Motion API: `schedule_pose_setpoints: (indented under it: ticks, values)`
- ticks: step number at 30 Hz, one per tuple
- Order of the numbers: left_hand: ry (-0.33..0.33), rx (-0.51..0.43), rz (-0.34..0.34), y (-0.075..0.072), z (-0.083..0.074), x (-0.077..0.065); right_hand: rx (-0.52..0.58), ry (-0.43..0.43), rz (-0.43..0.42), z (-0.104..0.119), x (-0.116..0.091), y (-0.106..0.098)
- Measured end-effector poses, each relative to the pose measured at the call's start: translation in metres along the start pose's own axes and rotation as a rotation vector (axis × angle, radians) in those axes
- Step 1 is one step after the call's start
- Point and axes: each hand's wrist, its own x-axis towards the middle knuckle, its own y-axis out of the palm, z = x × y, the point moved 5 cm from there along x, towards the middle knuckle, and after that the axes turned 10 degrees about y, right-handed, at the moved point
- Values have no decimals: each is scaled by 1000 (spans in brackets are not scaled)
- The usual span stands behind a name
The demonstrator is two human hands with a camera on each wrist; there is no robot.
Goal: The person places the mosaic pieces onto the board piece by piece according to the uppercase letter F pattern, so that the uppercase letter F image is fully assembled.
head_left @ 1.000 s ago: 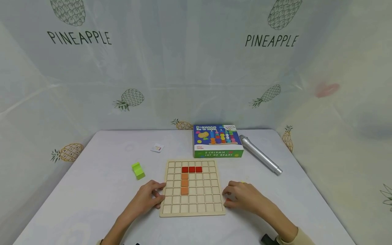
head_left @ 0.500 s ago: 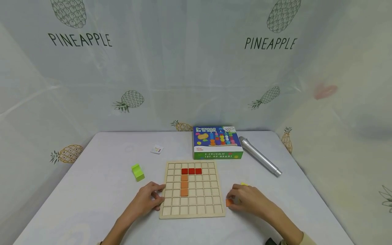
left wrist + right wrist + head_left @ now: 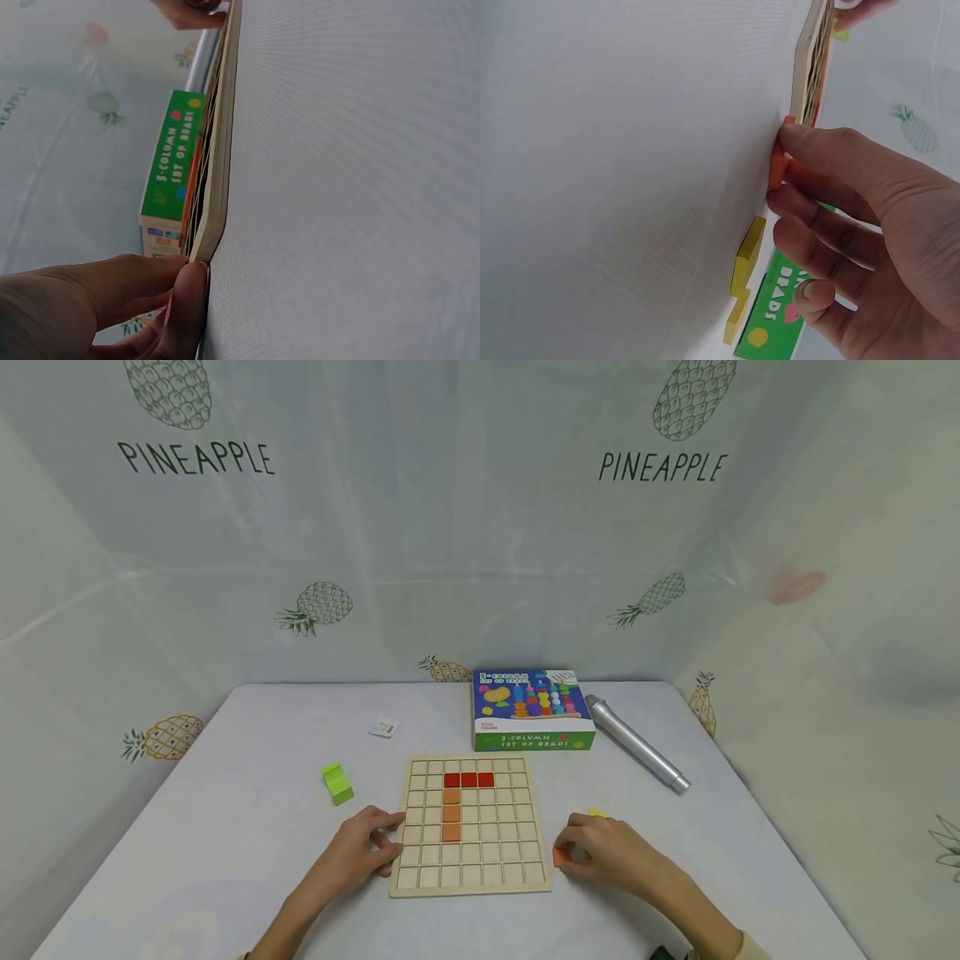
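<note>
A wooden grid board [image 3: 491, 852] lies in the middle of the white table, with three red tiles [image 3: 469, 780] in a row and three orange tiles [image 3: 452, 814] below their left end. At its left edge, my left hand [image 3: 362, 843] holds the board between thumb and index finger; the left wrist view shows the thumb [image 3: 187, 300] against the rim. To the right of the board, my right hand [image 3: 611, 852] pinches an orange square tile [image 3: 778, 165] by its edges, close to the tabletop. Yellow tiles [image 3: 748, 256] lie beside that hand, mostly hidden from the head view.
Green blocks [image 3: 337, 783] sit left of the board, and a small white card [image 3: 385, 726] lies farther back. Behind the board stands a bead-set box [image 3: 533, 710]. A silver microphone [image 3: 637, 743] lies at the back right. A pineapple-print sheet [image 3: 450, 527] hangs behind the table.
My right hand has drawn slightly right, away from the board's edge, and the orange tile in its fingers now shows more. My left hand has stayed at the board.
</note>
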Motion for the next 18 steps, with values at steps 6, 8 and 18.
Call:
schedule_pose_setpoints:
  ticks: [6,8,18]
  values:
    - [-4,-21,-1,-1,-3,0,-3,-13,-2,0,0,-1]
    - [-8,-23,-3,-1,-4,0,-5,-7,4,-1,1,-1]
    - [-4,-29,-6,-2,-5,0,7,15,42,1,9,-7]
